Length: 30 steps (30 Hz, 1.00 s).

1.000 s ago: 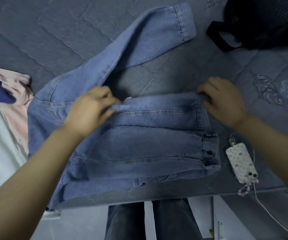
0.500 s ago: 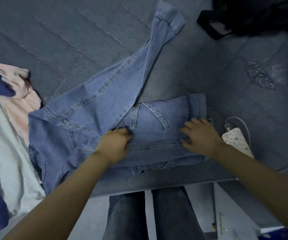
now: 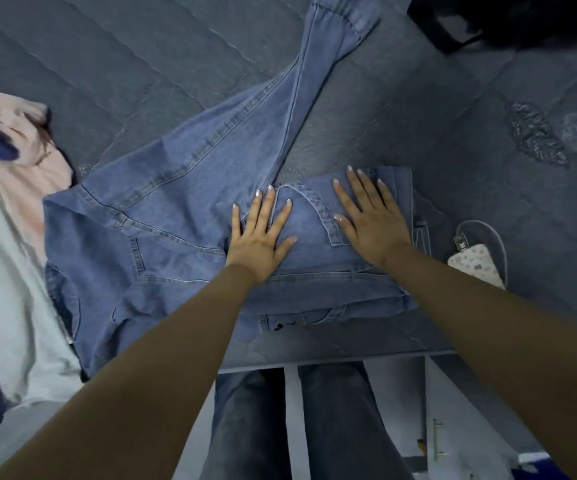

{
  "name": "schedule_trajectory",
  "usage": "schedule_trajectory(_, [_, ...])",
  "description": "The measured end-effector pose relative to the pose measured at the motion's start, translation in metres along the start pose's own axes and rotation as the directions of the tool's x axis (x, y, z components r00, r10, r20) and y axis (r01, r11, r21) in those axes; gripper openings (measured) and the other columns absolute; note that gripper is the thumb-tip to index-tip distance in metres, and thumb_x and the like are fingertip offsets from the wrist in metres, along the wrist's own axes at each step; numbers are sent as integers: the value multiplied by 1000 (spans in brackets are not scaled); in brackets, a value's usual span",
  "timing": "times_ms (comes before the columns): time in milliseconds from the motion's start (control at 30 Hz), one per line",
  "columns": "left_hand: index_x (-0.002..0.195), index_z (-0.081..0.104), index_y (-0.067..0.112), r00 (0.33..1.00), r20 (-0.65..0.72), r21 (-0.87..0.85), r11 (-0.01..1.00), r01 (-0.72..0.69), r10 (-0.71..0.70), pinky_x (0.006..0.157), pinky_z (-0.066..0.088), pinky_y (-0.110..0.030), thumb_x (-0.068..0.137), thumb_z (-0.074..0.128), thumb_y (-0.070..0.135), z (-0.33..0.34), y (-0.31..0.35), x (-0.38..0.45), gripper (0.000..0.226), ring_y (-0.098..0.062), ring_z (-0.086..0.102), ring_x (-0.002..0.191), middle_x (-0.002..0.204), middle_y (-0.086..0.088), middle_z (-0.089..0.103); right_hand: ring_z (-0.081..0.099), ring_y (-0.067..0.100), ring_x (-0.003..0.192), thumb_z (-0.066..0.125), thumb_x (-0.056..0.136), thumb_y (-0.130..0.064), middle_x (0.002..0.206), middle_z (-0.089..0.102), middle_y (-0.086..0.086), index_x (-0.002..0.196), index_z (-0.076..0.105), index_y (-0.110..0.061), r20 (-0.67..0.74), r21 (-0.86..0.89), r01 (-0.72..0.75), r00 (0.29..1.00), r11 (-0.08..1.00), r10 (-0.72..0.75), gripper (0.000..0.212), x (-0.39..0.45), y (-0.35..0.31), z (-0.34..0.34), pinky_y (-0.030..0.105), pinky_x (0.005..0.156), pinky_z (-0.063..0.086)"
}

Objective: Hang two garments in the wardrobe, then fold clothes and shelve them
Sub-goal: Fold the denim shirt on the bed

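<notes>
A light blue denim jacket lies partly folded on the grey mattress, near its front edge. One sleeve stretches away toward the upper right. My left hand lies flat on the folded middle of the jacket, fingers spread. My right hand presses flat on the folded right part beside it, fingers apart. Neither hand grips the cloth.
A heap of pink, white and dark blue clothes lies at the left. A phone in a patterned case with a cable rests right of the jacket. A black bag sits at the top right. My legs stand below the mattress edge.
Both hands let go of the folded edge and now lie flat with fingers spread on the jacket. The sleeve has swung to point more steeply up and away.
</notes>
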<state>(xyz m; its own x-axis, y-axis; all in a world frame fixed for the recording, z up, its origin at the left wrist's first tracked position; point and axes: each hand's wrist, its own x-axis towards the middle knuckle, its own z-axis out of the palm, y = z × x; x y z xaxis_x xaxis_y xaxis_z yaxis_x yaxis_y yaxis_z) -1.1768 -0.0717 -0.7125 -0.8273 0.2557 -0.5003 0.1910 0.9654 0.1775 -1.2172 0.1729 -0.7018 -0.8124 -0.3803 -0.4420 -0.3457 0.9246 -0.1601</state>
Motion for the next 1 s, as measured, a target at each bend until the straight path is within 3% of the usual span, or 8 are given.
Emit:
schedule_trajectory(167, [150, -16, 36, 994, 94, -188, 982, -35, 54, 111, -26, -46, 99, 29, 56, -21, 1, -4, 71, -13, -29, 143, 155, 5, -31, -4, 20, 151, 24, 104, -43, 163, -6, 6, 154, -4, -25, 26, 52, -9, 1000, 999, 8, 60, -1, 0, -12, 37, 120, -10])
schedule_trajectory(267, [149, 35, 17, 999, -17, -630, 775, -46, 46, 121, 12, -38, 99, 53, 26, -64, -10, -13, 54, -19, 24, 147, 158, -7, 27, 15, 29, 148, 50, 100, -24, 161, 16, 14, 152, 28, -12, 11, 328, -80, 997, 941, 81, 58, 4, -15, -31, 38, 121, 3])
schedule_trajectory(367, [123, 62, 10, 938, -316, -679, 725, -115, -146, 101, 40, -26, 91, 55, 6, -109, -54, -35, 33, -23, 59, 116, 126, -7, 64, 49, 34, 125, 56, 94, -7, 134, 54, 18, 127, 59, -2, -84, 672, -182, 944, 718, 318, 33, 12, -50, -54, 27, 103, 35])
schedule_trajectory(500, [124, 61, 13, 855, -373, -455, 875, 169, -359, 102, 37, -43, 87, 61, 17, -133, -143, -46, 37, -32, 52, 119, 129, -8, 59, 61, 25, 98, 61, 95, -21, 113, 65, 20, 115, 61, 4, 304, 903, -404, 841, 145, 448, 33, 45, -122, -76, 36, 87, 54])
schedule_trajectory(667, [131, 53, 13, 889, 17, -485, 774, 407, -457, 104, 37, -42, 89, 65, 43, -132, -223, -46, 54, -29, 54, 120, 126, -14, 61, 55, 17, 90, 65, 92, -23, 114, 61, 7, 122, 60, -1, 426, 901, -380, 680, -210, 597, 37, 84, -174, -81, 24, 70, 51])
schedule_trajectory(733, [105, 66, 4, 945, 24, -562, 777, 283, -327, 87, 45, -40, 89, 67, 37, -133, -235, -51, 36, -25, 61, 94, 100, -18, 67, 54, 16, 85, 65, 93, -25, 106, 64, 13, 105, 64, 3, 393, 912, -363, 638, -192, 662, 31, 82, -177, -80, 26, 71, 51])
schedule_trajectory(867, [75, 61, -3, 991, -29, -776, 628, 59, -130, 63, 35, -31, 86, 73, 20, -138, -253, -85, 28, -10, 42, 70, 69, -7, 49, 41, 20, 73, 59, 97, -19, 75, 53, 24, 74, 57, 16, 96, 961, -253, 677, 108, 730, 43, 44, -195, -84, 32, 68, 39])
schedule_trajectory(1000, [66, 57, 1, 996, 92, -844, 530, 80, -4, 56, 30, -23, 83, 73, 11, -124, -275, -125, 26, -5, 38, 60, 63, 1, 43, 64, 12, 96, 56, 99, -24, 100, 69, -4, 92, 67, -14, 221, 966, -68, 714, -249, 664, 16, -6, -213, -85, 26, 88, 52])
